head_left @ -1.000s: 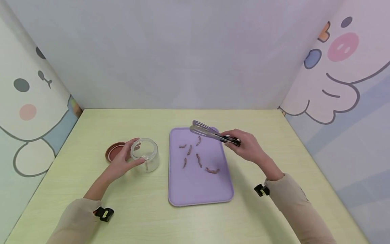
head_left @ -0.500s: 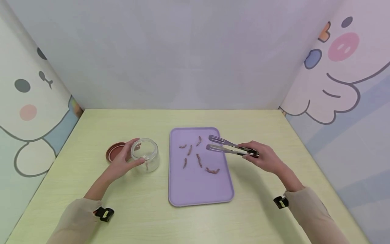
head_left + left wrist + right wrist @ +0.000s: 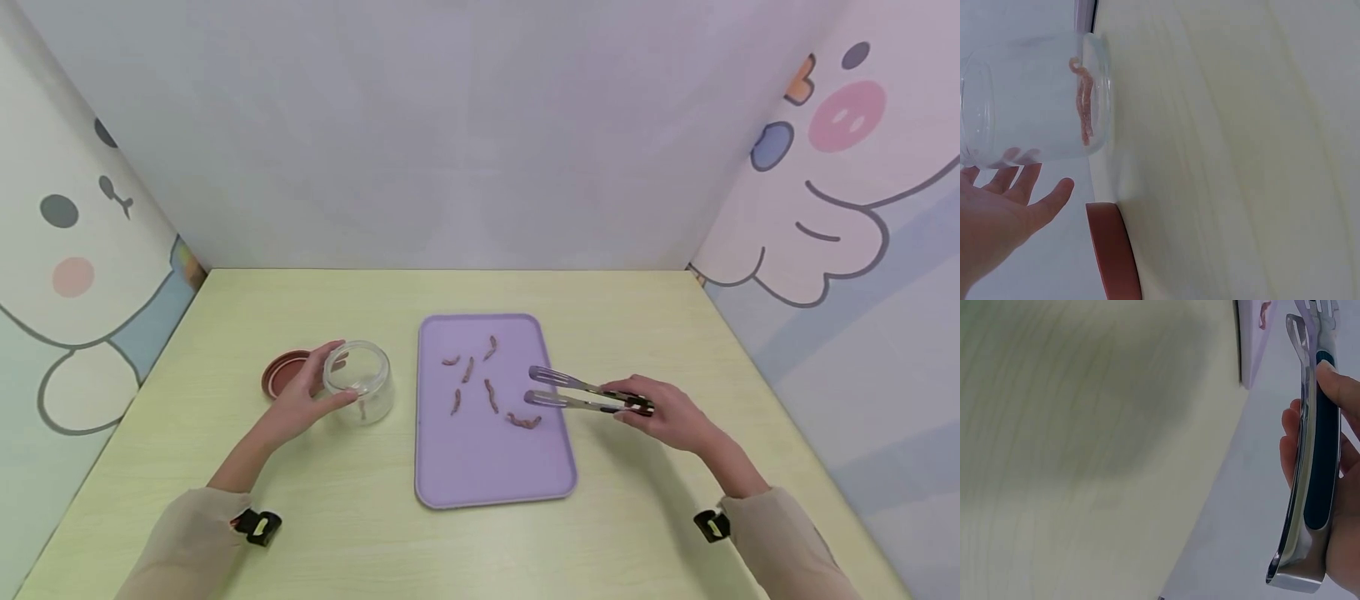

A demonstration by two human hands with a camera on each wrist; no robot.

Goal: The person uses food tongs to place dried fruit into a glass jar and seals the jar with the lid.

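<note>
My left hand (image 3: 303, 404) is curved round a clear glass jar (image 3: 375, 402), thumb on the near side and fingers on the far side. The jar has no lid on it, and one reddish-brown twisted strip (image 3: 1084, 103) lies inside at its bottom. My right hand (image 3: 667, 412) holds metal food tongs (image 3: 1324, 450) with dark grips. Their two arms stand spread over the right edge of a lilac tray (image 3: 491, 467), with nothing between the tips. Several thin brown strips, one a thicker piece (image 3: 523, 421), lie scattered on the tray.
A red-brown round lid (image 3: 279, 377) lies on the pale wooden table (image 3: 360, 517) behind and left of the jar, partly covered by my left hand. A plain pale wall (image 3: 450, 167) rises at the table's back edge, with cartoon-printed panels on both sides.
My right hand has drawn back to the right and nearer to me with the tongs, whose arms have spread wider. The left hand and jar have stayed in place.
</note>
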